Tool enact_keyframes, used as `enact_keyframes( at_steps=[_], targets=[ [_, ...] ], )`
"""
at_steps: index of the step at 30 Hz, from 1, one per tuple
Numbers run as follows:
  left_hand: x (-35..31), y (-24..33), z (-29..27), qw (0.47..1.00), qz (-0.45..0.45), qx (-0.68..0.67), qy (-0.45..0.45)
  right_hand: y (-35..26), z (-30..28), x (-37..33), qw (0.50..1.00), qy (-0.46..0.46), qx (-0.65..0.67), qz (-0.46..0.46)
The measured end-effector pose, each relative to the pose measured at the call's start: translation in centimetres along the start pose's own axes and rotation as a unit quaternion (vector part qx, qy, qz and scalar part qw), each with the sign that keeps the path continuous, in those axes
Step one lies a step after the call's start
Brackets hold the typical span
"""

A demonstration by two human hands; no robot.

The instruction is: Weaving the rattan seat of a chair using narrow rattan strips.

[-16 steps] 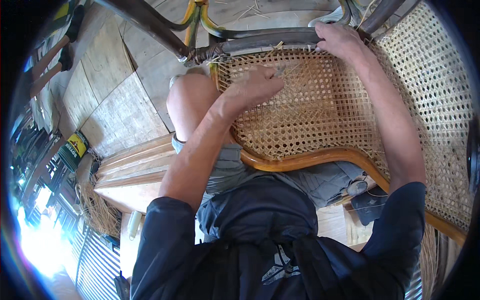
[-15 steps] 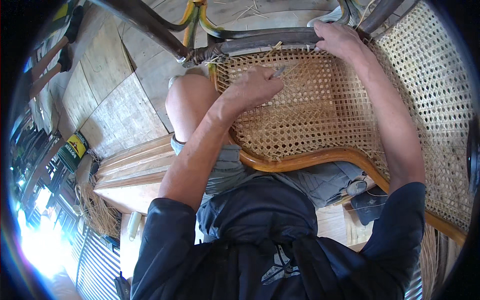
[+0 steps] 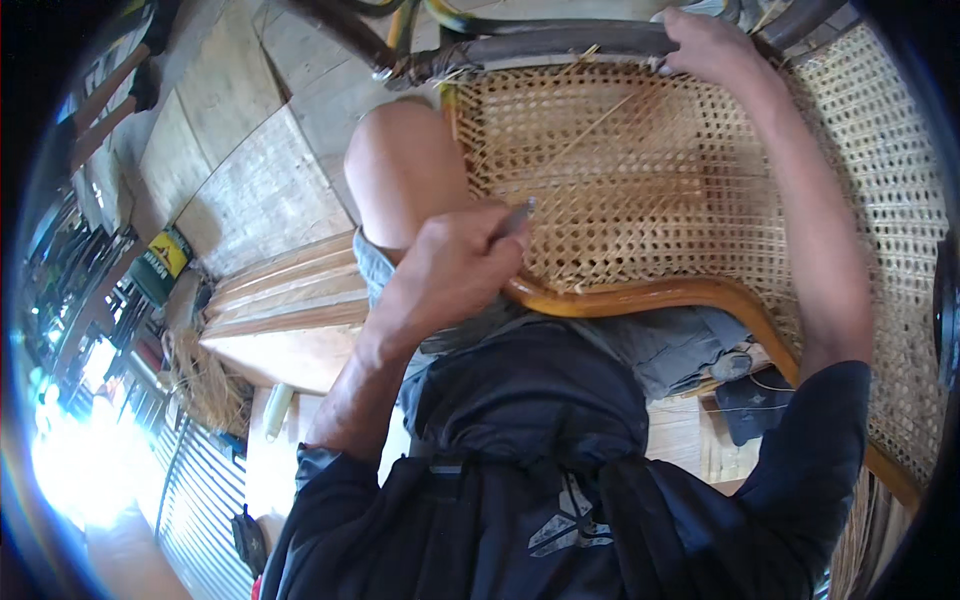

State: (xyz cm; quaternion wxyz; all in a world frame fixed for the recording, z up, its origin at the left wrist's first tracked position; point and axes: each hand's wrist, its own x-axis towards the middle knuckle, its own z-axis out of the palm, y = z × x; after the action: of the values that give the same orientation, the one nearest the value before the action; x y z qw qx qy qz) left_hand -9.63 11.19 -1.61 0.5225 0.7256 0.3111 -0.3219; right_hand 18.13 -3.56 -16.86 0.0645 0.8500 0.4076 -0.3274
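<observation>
A woven cane panel (image 3: 620, 225) of a chair lies across my lap, edged nearest me by a curved, glossy brown wooden frame (image 3: 640, 297). My left hand (image 3: 455, 265) is closed round a short grey metal tool (image 3: 513, 219), its tip showing past the fingers over the panel's near left part. At the far edge, my right hand (image 3: 712, 45) bends over the dark chair rail (image 3: 570, 45); a small whitish bit shows by its fingertips. A loose cane strand (image 3: 597, 125) slants across the weave between the hands.
A second cane panel (image 3: 880, 200) rises on the right. Stacked wooden boards (image 3: 285, 290) stand at left, with a dark green and yellow can (image 3: 162, 262) and a fibre bundle (image 3: 205, 385) beyond. A dark pouch (image 3: 752, 408) lies by my right elbow. Another person's legs (image 3: 105, 125) show far left.
My left hand has drawn back toward me and left with the tool, off the middle of the weave. The right hand stays at the far rail. The whole view has shifted slightly.
</observation>
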Motion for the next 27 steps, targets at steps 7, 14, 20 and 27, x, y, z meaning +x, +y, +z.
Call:
enact_keyframes(
  at_steps=[7,14,20,27],
  targets=[
    [-2.8,-1.7,1.0,0.971,0.024,0.204,0.119,1.4,1.2,0.7,1.000,0.019,0.018,-0.010],
    [-2.6,-2.4,1.7,0.935,0.007,0.328,0.132,0.1,0.9,-0.2,0.985,0.086,0.076,-0.131],
    [-2.9,-3.1,1.5,0.934,0.054,0.331,0.126,0.5,1.7,0.2,0.987,0.083,0.086,-0.105],
    [-4.3,-4.2,-0.2,0.980,0.066,0.141,0.124,-3.8,-1.4,-6.0,0.924,0.362,-0.108,-0.055]
  ],
)
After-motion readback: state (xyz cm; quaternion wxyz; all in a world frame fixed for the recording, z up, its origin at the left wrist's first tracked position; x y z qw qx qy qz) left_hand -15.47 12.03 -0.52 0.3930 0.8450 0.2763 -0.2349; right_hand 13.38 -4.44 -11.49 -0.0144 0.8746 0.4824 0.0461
